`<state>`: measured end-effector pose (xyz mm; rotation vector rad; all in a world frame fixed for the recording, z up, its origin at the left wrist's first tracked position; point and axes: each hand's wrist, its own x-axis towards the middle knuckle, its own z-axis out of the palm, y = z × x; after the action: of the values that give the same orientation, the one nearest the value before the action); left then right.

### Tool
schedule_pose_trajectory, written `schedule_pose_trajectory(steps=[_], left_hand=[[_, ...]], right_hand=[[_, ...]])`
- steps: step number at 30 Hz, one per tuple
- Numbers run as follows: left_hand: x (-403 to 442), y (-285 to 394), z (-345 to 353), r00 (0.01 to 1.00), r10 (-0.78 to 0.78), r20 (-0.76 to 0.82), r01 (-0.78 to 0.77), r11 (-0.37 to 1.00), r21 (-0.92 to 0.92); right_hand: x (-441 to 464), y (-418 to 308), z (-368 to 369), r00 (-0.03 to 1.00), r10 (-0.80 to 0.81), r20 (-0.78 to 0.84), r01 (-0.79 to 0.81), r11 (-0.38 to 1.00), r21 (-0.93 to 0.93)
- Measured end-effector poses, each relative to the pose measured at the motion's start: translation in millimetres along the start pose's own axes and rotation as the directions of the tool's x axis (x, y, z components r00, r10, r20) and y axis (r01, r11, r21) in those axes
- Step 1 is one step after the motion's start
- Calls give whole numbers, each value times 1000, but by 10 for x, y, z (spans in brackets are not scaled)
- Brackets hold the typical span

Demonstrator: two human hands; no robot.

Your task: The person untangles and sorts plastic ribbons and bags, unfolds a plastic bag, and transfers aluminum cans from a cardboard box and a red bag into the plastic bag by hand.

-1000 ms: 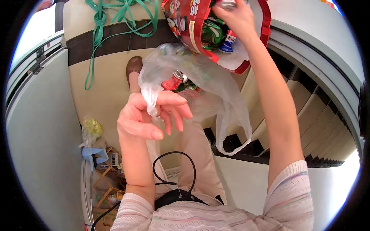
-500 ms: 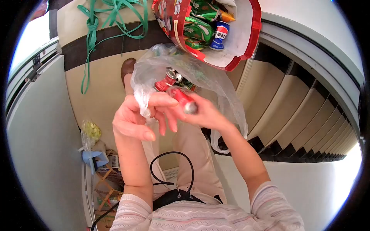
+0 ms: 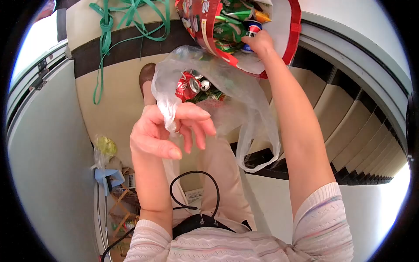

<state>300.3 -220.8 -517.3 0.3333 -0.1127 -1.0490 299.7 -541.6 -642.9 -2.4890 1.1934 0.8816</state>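
A clear plastic bag (image 3: 244, 102) hangs by one handle looped over my left hand (image 3: 163, 131), between the thumb and the loosely curled fingers. Inside its mouth lie a red drink can (image 3: 185, 87), silvery can ends and something green. At upper right, my right hand (image 3: 260, 42) reaches into a red patterned bag (image 3: 198, 19) with a white lining. Its fingers are closed around a blue, red and white Pepsi can (image 3: 254, 28), which they partly cover. Green crumpled cans or packs (image 3: 229, 30) and an orange-tipped item (image 3: 262, 16) lie beside that can.
Tangled green strapping (image 3: 135, 19) lies on the tiled floor at upper left. A grey door panel (image 3: 43, 139) stands on the left, with a wooden rack (image 3: 122, 201) beside it. Stairs (image 3: 349, 126) descend on the right. A black cord (image 3: 194, 172) loops at my waist.
My right hand has left the plastic bag's mouth, where it had a red can, and moved up and right to the Pepsi can. My left hand stays in the bag handle.
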Motion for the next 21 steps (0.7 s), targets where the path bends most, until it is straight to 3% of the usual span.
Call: schedule_pose_trajectory(steps=[4,7,9,11,13,15,17,19,21], left_hand=[[-40,14,-29,1000,16,-5,-16,1000,12],[-33,1,-24,1000,24,-7,-24,1000,-4],[-25,0,-20,1000,20,-1,-20,1000,-10],[-15,6,-26,1000,7,14,-7,1000,-6],[-10,-2,-33,1000,5,19,-5,1000,-18],[-4,-15,-20,1000,-1,25,1,1000,-23],[12,-29,3,999,-14,37,15,1000,-19],[38,-46,22,998,-3,55,4,1000,-21],[47,-52,9,998,-2,66,3,1000,-17]], right_hand=[[-15,28,29,993,65,-96,-58,995,80],[-279,-76,-427,996,-5,-87,13,996,93],[-568,40,-736,988,-116,-106,150,897,415],[-1127,-55,-1037,967,-237,-93,230,660,715],[-1565,-7,-1049,934,-358,4,232,613,755],[-1945,39,-808,861,-476,177,226,671,706],[-2216,26,-385,830,-459,317,224,794,565],[-2249,119,128,816,-567,117,496,788,365],[-2198,117,171,807,-591,5,552,757,348]])
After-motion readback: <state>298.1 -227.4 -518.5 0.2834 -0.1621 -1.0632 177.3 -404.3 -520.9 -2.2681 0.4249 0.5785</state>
